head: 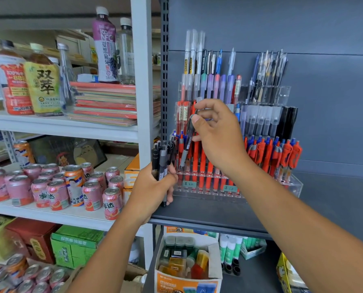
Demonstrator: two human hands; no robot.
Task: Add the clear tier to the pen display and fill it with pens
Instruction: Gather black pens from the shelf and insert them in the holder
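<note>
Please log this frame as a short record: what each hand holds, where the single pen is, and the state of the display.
setting: dark shelf with a clear pen display standing on it
left hand: grips a bundle of black pens, upright, at the display's left end
right hand: pinches one grey-black pen near its top, tip down
single pen position: over the front row, left part; cannot tell if seated
front row: orange pens in slots
task stage: filling; bundle not yet placed
</note>
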